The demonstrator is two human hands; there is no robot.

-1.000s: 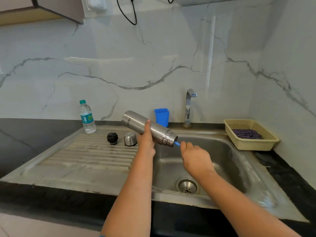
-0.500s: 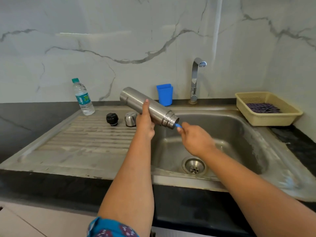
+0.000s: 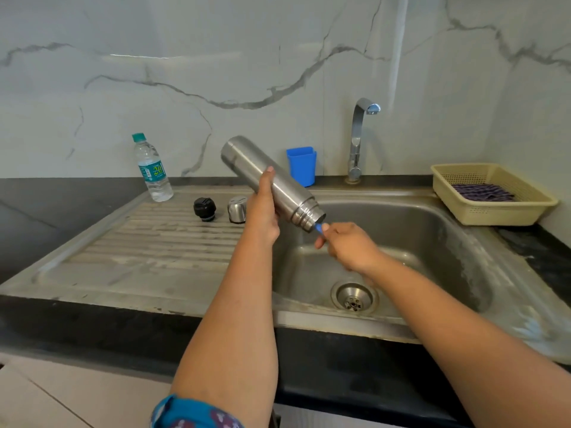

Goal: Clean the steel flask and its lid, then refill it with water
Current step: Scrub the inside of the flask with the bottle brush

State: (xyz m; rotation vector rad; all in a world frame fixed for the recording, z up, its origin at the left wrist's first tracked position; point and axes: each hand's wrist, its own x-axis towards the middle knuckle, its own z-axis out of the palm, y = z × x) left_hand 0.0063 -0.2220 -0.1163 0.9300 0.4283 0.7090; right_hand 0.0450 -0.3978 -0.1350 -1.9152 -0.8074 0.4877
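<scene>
Two hands: both busy over the sink (image 3: 432,230).
Flask (image 3: 272,183): tilted, mouth down, left hand (image 3: 262,211) wrapped round it.
Right hand (image 3: 346,245): pinches blue brush (image 3: 318,227) at the mouth.
Lid (image 3: 237,209), cap (image 3: 204,208): off, waiting.
Left: rinse, refill.

Most of the blue tool (image 3: 318,228) in my right hand (image 3: 349,247) is hidden inside the steel flask (image 3: 272,184); only a short stub shows, too little to identify.

Plastic water bottle (image 3: 152,168) label: large "20".
</scene>
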